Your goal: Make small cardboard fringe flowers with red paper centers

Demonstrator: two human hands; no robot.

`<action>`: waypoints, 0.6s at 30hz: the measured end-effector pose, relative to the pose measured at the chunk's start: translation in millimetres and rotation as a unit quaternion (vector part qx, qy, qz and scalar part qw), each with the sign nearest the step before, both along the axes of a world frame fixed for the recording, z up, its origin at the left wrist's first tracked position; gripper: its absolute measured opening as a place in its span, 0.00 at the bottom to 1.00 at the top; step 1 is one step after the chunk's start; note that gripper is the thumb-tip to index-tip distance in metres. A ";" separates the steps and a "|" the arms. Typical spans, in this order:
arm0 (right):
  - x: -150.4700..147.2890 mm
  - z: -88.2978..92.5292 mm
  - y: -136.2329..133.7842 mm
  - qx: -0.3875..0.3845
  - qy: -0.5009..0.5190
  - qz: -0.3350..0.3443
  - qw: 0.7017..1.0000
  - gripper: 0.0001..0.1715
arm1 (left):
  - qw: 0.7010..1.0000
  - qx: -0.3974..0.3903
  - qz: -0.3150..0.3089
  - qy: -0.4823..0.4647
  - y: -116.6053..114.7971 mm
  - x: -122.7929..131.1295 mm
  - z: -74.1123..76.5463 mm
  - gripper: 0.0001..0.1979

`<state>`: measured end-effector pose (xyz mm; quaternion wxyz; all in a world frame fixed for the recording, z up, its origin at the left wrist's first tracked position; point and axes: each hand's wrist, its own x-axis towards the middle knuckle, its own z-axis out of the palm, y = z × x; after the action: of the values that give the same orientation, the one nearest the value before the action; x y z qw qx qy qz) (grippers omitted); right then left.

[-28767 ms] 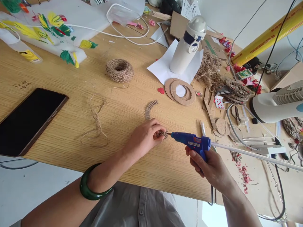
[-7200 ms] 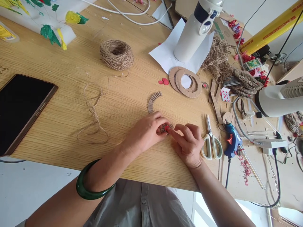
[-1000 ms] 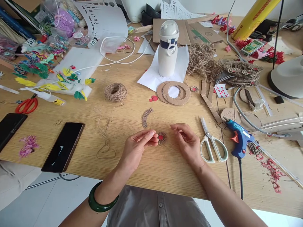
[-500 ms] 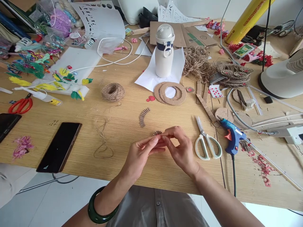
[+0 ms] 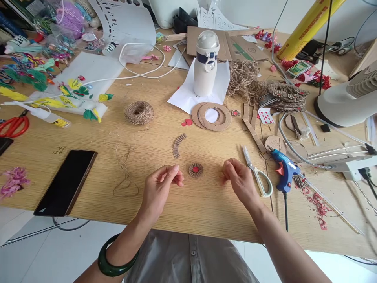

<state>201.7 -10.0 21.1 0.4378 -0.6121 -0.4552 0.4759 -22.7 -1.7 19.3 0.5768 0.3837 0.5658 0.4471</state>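
The left hand (image 5: 161,192), a green bangle (image 5: 108,262) on its wrist, and the right hand (image 5: 240,181) are drawing apart on either side of a corrugated-cardboard rosette (image 5: 196,170). They were pinching it together a moment ago; now it is sitting free on the wooden tabletop (image 5: 206,212), with neither hand touching it. The rosette is round and has no long axis: its flat face is lying upward, its red centre is pointing at the head camera, and its pleats are fanning out evenly all round.

The left fingers (image 5: 176,169) are releasing it and curling loosely, gripping nothing. The right fingers (image 5: 226,169) are bunching lightly at their tips, also empty.

Just beyond the rosette, a curved cardboard strip (image 5: 177,144) is lying on the table, with loose twine (image 5: 125,173) further left of it. Past the right hand, to the rosette's right, scissors (image 5: 257,182) and a blue glue gun (image 5: 284,167) are resting side by side. Further back from the rosette, red paper dots (image 5: 187,122), stacked cardboard rings (image 5: 198,116) and a ball of twine (image 5: 139,113) are lying near one another, and a white water bottle (image 5: 205,74) is standing on paper at the far side.
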 end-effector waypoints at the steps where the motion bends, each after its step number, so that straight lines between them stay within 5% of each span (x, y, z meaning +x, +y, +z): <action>1: 2.6 0.8 -2.1 -0.004 -0.019 -0.001 1.000 0.27 | 1.000 0.010 -0.009 0.013 -0.3 -0.6 -0.6 0.14; 4: 14.5 4.7 -8.5 -0.014 -0.125 -0.003 0.992 0.29 | 0.997 0.038 -0.041 0.048 -0.9 -2.3 -2.9 0.13; 8: 46.3 12.0 -13.4 0.019 -0.290 -0.089 0.953 0.18 | 0.984 0.097 -0.087 0.121 0.8 -5.6 -7.4 0.11; 13: 96.1 20.8 -21.2 0.065 -0.477 -0.152 0.863 0.13 | 0.898 0.257 -0.144 0.326 5.6 -2.3 -9.1 0.12; 18: 122.4 23.4 -29.3 0.003 -0.563 -0.158 0.811 0.21 | 0.833 0.295 -0.147 0.445 9.8 9.0 -10.5 0.12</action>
<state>324.1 -39.3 44.5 0.1755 -0.8350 -0.5207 -0.0292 -13.7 8.1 8.8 0.1813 0.7715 0.5399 0.2835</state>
